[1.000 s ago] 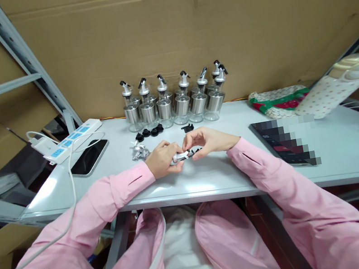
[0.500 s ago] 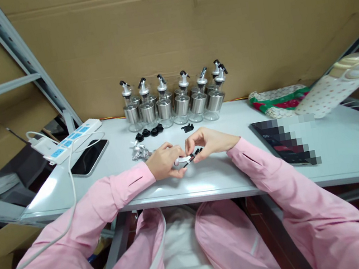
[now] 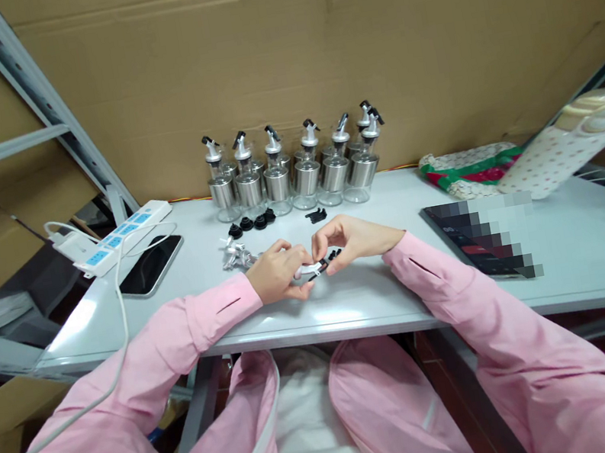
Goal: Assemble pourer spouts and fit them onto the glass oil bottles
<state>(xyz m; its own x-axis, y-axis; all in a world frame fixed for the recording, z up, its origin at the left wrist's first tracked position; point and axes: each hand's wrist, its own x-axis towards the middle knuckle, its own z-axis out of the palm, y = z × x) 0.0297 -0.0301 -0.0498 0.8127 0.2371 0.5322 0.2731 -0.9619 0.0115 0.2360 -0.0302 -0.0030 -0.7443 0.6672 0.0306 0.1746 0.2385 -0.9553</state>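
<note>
A small white spout (image 3: 307, 270) is gripped in the closed left hand (image 3: 275, 271), well in front of the row of bottles (image 3: 294, 174). Its black clip (image 3: 325, 262) is pinched by the right hand (image 3: 351, 238). Black caps (image 3: 252, 224) are laid just before the bottles.

Pink long-sleeved shirt, smooth cloth. Both the left sleeve (image 3: 181, 332) and right sleeve (image 3: 464, 292) end in a snug cuff, with a short dark placket slit just above it. The left hand (image 3: 275, 271) and right hand (image 3: 354, 237) are bare. Lower down, pink front panels (image 3: 380, 414) edged in white piping part over a white undergarment (image 3: 310, 426). A thin white cable (image 3: 104, 395) crosses the left sleeve.
</note>
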